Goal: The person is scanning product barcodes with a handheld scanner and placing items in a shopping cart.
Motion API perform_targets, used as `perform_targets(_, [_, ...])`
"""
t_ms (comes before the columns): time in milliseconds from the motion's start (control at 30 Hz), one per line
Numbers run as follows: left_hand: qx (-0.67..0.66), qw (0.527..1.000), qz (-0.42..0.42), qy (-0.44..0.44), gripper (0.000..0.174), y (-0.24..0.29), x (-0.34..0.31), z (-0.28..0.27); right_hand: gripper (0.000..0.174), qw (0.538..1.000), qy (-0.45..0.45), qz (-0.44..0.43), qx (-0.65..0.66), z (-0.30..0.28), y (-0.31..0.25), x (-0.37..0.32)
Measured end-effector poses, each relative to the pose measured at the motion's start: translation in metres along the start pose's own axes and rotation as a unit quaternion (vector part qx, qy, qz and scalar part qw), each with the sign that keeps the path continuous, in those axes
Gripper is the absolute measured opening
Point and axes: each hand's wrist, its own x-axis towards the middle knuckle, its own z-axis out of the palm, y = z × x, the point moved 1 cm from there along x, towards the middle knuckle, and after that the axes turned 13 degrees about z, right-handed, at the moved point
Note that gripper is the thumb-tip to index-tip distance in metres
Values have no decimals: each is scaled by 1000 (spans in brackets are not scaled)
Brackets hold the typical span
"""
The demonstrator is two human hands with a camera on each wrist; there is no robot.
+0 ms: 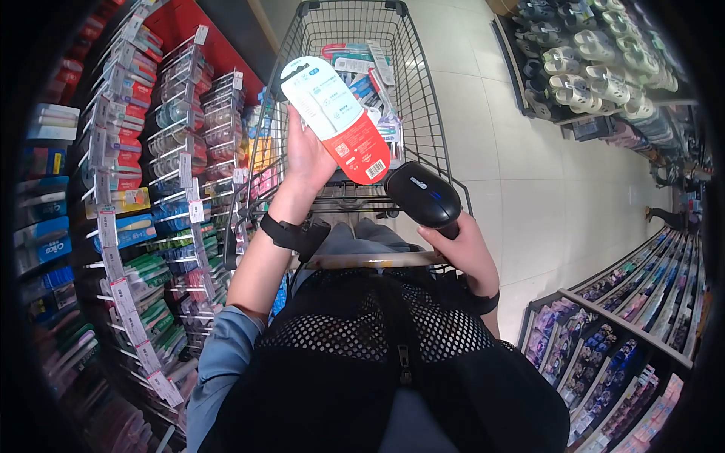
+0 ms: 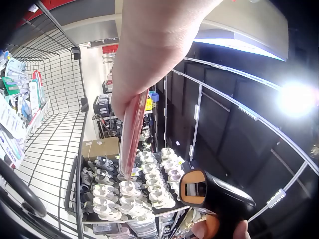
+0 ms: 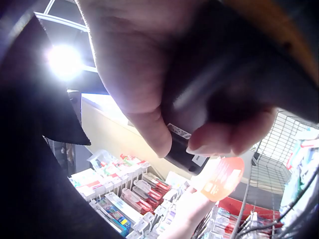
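In the head view, the left hand holds a white and red blister package from beneath, its printed back with a barcode facing up. The left wrist view shows that package edge-on beside the hand. A black handheld scanner is gripped by its handle in the right hand, its head close to the package's red end. In the right wrist view, fingers curl round the scanner, with the package beyond it.
A wire shopping cart stands in front, with several packages inside. Hanging racks of packaged goods line the left. To the right are shelves of clogs and racks of small items.
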Motion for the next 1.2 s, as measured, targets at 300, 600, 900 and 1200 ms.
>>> perform_targets(300, [11,998,-51,32,54,1,8,-22,34,1000,13,11,0,2,-3,3])
perform_targets(600, [126,954,-264,67,24,-6,10,-67,30,998,38,47,-6,-5,4,9])
perform_targets(900, [367,914,-163,64,71,-2,37,-41,23,996,55,36,58,-8,10,18])
perform_targets(1200, [660,695,181,-221,26,76,-19,-7,24,996,67,40,32,-13,2,26])
